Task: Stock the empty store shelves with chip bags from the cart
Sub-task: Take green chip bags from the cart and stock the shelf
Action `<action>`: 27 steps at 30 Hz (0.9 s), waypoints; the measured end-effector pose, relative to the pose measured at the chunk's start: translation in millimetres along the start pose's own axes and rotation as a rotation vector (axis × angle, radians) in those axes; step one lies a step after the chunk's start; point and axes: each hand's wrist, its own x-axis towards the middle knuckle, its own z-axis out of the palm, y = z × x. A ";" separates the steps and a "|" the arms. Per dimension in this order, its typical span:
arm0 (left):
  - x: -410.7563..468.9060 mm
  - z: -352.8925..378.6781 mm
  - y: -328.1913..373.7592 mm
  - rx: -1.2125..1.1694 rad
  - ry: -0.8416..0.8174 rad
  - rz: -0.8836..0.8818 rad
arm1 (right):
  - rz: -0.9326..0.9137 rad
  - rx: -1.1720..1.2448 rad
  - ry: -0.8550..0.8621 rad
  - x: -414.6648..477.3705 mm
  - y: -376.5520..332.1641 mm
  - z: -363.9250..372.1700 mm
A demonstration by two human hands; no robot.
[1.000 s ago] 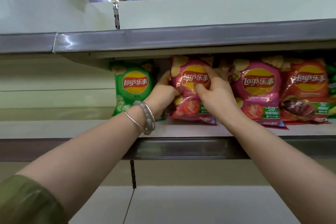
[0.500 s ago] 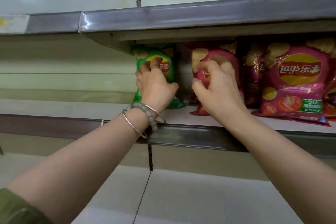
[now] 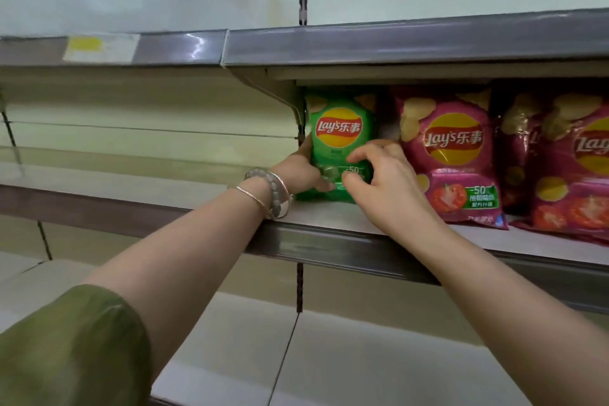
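Observation:
A green Lay's chip bag [image 3: 341, 128] stands upright at the left end of the middle shelf [image 3: 329, 212]. My left hand [image 3: 301, 175], with bracelets on its wrist, grips the bag's lower left edge, thumb across the front. My right hand [image 3: 379, 181] touches the bag's lower right corner with curled fingers. To the right, a pink Lay's tomato bag [image 3: 451, 148] stands upright, apart from the green one. Further pink bags [image 3: 580, 158] follow at the right edge.
The upper shelf's metal rail [image 3: 395, 43] overhangs the bags closely, with a yellow and white price tag [image 3: 99, 48] on its left part. The shelf bay to the left [image 3: 131, 175] and the lower shelf [image 3: 329, 356] hold nothing. A slotted upright [image 3: 300, 283] divides the bays.
Both hands moved left from the pink bag to the green bag and dropped to its lower part. The camera view shifted left as well.

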 end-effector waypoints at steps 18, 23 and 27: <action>-152.4 -166.1 -135.8 0.198 0.466 0.118 | -0.171 0.517 -0.018 2.8 -206.2 159.2; -222.2 -233.8 -213.5 0.246 0.615 -0.034 | -0.278 0.604 -0.177 -17.4 -295.6 245.6; -280.8 -265.5 -272.4 0.219 0.701 -0.224 | -0.338 0.704 -0.348 -49.9 -349.2 310.8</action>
